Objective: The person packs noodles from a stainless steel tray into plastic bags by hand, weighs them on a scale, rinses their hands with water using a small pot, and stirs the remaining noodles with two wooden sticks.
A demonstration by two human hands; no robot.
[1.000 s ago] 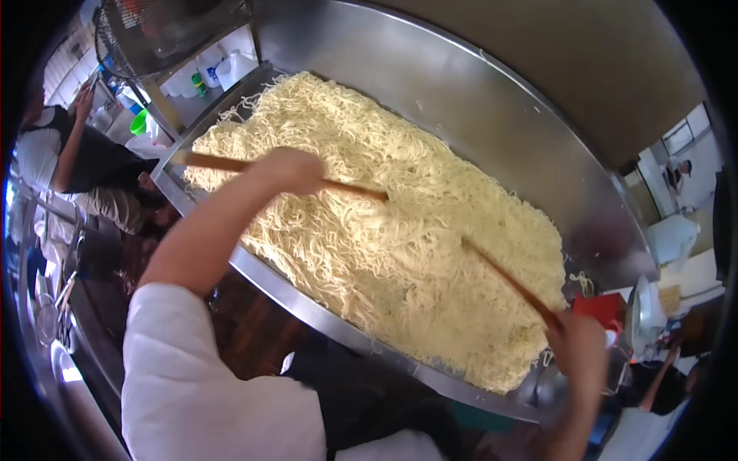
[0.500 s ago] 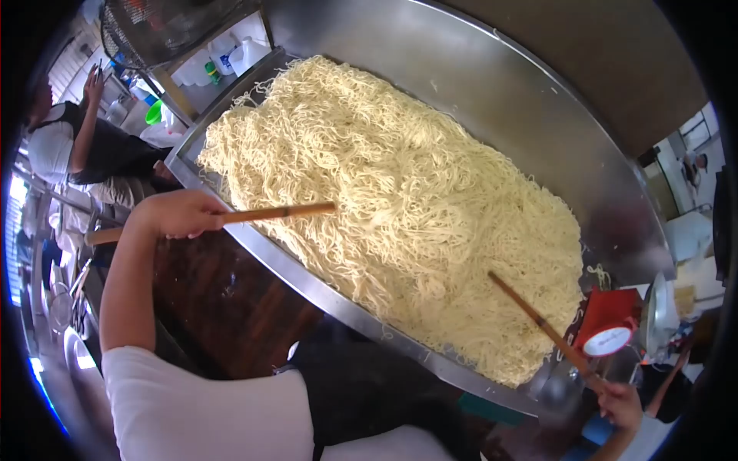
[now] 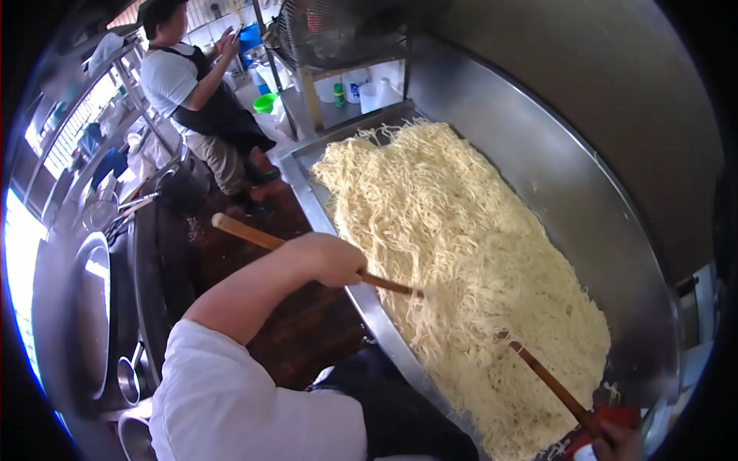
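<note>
A large heap of pale noodles (image 3: 461,253) lies in a metal tray (image 3: 378,319) with a high back wall. My left hand (image 3: 334,260) is closed around a wooden stick (image 3: 246,232) above the tray's near edge, and the stick's far tip touches the noodles. At the lower right, my right hand (image 3: 619,444) grips a second wooden stick (image 3: 555,386). The end of that stick is partly under the noodles. Only part of my right hand shows at the picture's edge.
A person (image 3: 204,92) in a dark apron stands at the upper left. A wire-guarded fan (image 3: 327,34) is near white jugs (image 3: 378,94) on a shelf. Pans and strainers (image 3: 100,211) line the left side. A red scale (image 3: 615,419) sits by my right hand.
The view has turned left. My left hand has moved from outside the tray's edge to over it, and its stick now meets the noodles. The right stick's tip has gone into the noodles.
</note>
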